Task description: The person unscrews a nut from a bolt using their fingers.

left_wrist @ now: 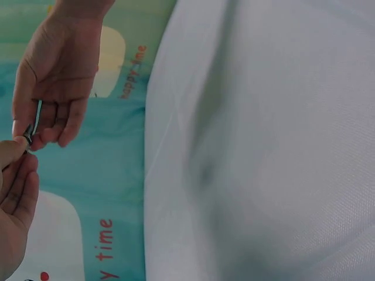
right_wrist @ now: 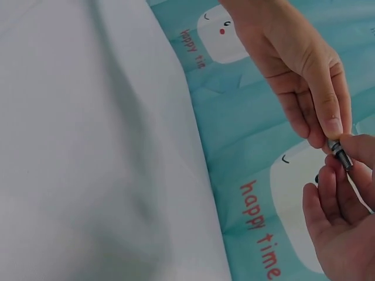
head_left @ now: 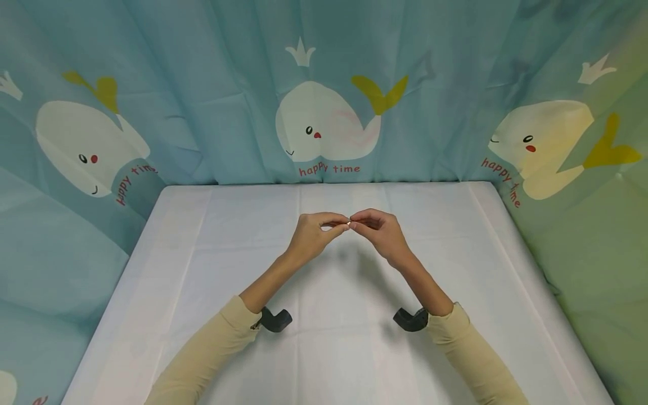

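Above the far half of the white table, my left hand (head_left: 310,236) and right hand (head_left: 383,236) meet at their fingertips. Between them is a small metal bolt (right_wrist: 344,158), dark grey, with a threaded end and a ringed part. The left thumb and fingers pinch one end of it, while the right thumb and fingers grip it from the other side. In the left wrist view, a thin shiny metal strip (left_wrist: 37,117) lies along the right hand's fingers. Fingertips hide much of the bolt, and in the head view only a bright speck shows.
A white cloth covers the table (head_left: 243,225). Blue-green curtains (head_left: 228,140) printed with whales rise behind its far edge and along both sides. Black curved wrist devices (head_left: 276,320) stick out inward from the beige sleeve cuffs.
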